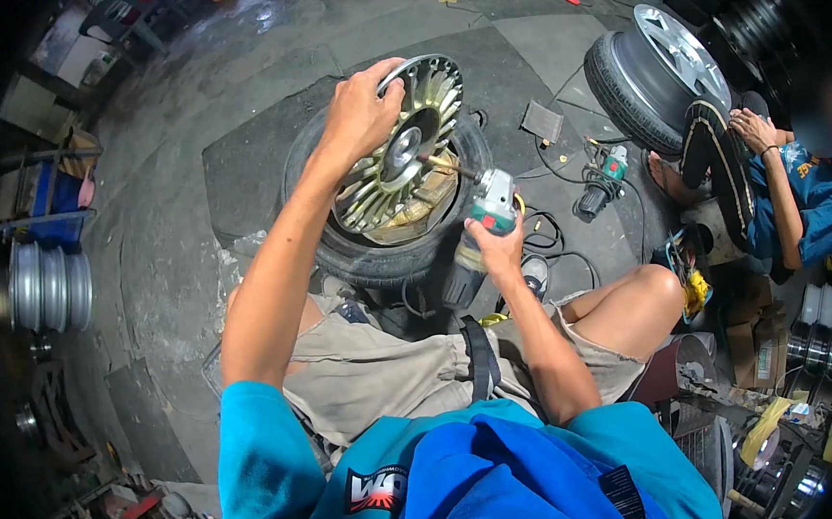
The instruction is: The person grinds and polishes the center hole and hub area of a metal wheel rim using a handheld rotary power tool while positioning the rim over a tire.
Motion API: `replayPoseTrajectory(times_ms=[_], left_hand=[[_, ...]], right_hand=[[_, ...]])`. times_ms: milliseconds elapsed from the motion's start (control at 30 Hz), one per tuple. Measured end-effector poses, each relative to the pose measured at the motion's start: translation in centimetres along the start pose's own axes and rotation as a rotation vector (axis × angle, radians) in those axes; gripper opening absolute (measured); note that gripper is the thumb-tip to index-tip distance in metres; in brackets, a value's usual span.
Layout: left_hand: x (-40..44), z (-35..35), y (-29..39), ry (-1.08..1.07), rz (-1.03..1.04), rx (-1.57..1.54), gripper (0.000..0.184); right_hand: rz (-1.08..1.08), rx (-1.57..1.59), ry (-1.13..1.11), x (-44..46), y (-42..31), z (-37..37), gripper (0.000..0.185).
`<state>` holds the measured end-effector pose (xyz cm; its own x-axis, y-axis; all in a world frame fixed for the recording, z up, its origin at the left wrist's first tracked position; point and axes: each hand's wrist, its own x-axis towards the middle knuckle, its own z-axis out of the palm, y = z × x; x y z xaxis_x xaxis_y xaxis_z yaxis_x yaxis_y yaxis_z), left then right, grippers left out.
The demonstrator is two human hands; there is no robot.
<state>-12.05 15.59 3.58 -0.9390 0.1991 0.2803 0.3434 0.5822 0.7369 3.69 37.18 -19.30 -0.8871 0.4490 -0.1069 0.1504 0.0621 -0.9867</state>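
My left hand [364, 111] is closed around the upper rim of a round, many-spoked metal wheel face [441, 92], holding it tilted up. The wheel face leans over a tyre [363, 263] lying flat on the floor, and a brownish, crumpled padding [431, 201] shows inside the tyre. In my right hand [500, 246] is a grey and green power grinder [496, 194], gripped by its body. Its long, thin bit points left at the wheel face, close to the hub; I cannot tell whether the tip touches.
A second grinder [612, 164] lies on the floor, with black cords around it. At right, a person [785, 185] sits beside a tyre [621, 91] with a silver rim [681, 53]. Stacked rims [49, 285] stand at far left. A box [757, 337] and more rims are at right.
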Motion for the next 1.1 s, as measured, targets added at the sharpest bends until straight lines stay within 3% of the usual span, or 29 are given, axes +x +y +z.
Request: replayPoseTrajectory(times_ms=[200, 267, 300, 333, 400, 667, 733, 767, 800, 867, 933, 1100], left_hand=[[-0.2, 0.0, -0.7, 0.023, 0.090, 0.033, 0.036], [-0.3, -0.1, 0.1, -0.014, 0.013, 0.028, 0.037], [-0.3, -0.1, 0.2, -0.013, 0.017, 0.027, 0.037], [-0.3, -0.1, 0.2, -0.009, 0.026, 0.035, 0.037], [-0.2, 0.0, 0.0, -0.006, 0.032, 0.043, 0.037], [-0.3, 0.0, 0.1, -0.018, 0.040, 0.022, 0.036], [-0.2, 0.1, 0.1, -0.021, 0.031, 0.021, 0.036], [-0.1, 0.1, 0.1, -0.023, 0.016, 0.021, 0.037], [-0.1, 0.2, 0.1, -0.023, 0.018, 0.020, 0.037], [-0.1, 0.2, -0.1, -0.006, 0.008, 0.034, 0.037], [-0.3, 0.2, -0.2, 0.001, 0.019, 0.029, 0.037], [-0.5, 0.0, -0.3, 0.014, 0.035, 0.021, 0.036]], right_hand=[[0.129, 0.034, 0.014, -0.4, -0.3, 0.3, 0.102], [0.081, 0.005, 0.049, 0.0, -1.0, 0.0, 0.067], [0.061, 0.011, 0.066, 0.0, -0.6, 0.0, 0.067], [0.058, 0.011, 0.067, -0.1, -0.4, 0.0, 0.067], [0.093, -0.021, 0.017, -0.6, 0.3, -0.2, 0.095], [0.134, 0.119, -0.017, -0.6, -2.6, -0.2, 0.090], [0.124, 0.013, 0.029, -0.3, -1.2, -0.1, 0.061], [0.096, -0.055, 0.059, -0.4, -0.1, 0.3, 0.062], [0.081, -0.025, 0.030, -1.0, 1.1, 0.3, 0.061], [0.211, 0.047, -0.135, -2.4, 0.0, 0.0, 0.081], [0.315, 0.239, -0.239, -3.8, -0.4, 0.1, 0.061], [0.376, 0.334, -0.242, -3.8, -1.6, 0.2, 0.058]])
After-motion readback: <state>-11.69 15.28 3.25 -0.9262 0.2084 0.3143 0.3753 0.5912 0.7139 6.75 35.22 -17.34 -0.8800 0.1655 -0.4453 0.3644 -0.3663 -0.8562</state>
